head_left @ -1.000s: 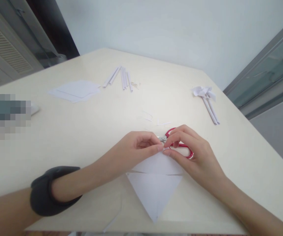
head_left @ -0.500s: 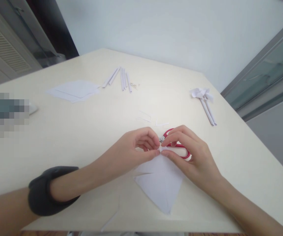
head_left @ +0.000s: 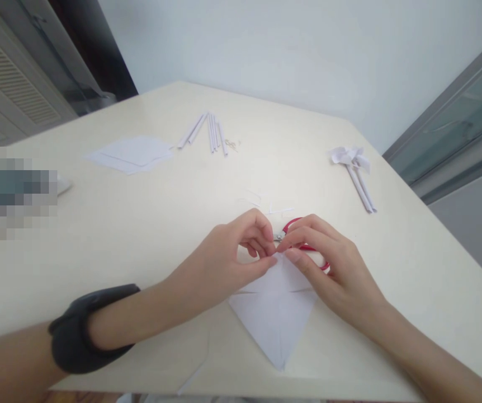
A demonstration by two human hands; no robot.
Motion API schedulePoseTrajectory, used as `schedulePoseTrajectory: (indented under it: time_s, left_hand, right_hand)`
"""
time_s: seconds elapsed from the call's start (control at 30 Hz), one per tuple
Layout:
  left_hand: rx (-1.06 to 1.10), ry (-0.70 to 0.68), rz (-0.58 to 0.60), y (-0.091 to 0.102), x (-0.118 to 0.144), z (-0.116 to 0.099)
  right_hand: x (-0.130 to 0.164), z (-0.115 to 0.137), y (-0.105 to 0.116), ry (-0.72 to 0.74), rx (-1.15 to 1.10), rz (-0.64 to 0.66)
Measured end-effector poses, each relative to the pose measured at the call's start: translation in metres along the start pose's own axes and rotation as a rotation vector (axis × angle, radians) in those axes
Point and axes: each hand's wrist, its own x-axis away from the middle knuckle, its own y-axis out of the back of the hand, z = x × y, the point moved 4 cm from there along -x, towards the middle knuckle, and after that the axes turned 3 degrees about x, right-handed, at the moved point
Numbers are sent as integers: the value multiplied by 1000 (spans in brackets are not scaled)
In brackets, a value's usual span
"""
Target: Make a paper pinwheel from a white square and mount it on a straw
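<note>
Clearly, from the head view, both hands' fingertips meet at a paper sheet's corner.
The left hand (head_left: 235, 254) and right hand (head_left: 331, 257) have thumbs and forefingers close together there, perhaps to steady it; whether they clamp it, I cannot tell. The slit white paper sheet (head_left: 272, 319) spreads nearer the wearer than the fingertips; scissors (head_left: 279, 237) lie just beyond them, probably for easy reach.

The light is bright and diffuse, fine detail soft.
</note>
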Motion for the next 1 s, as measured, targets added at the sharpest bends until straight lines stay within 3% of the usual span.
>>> schedulePoseTrajectory:
  time_s: [0.4, 1.0]
  left_hand:
    - [5, 2, 21, -2, -1, 2]
    - [-47, -5, 45, -3, 0, 0]
  right_hand:
    - [2, 0, -4, 83, 106, -29]
    - [5, 0, -4, 67, 108, -67]
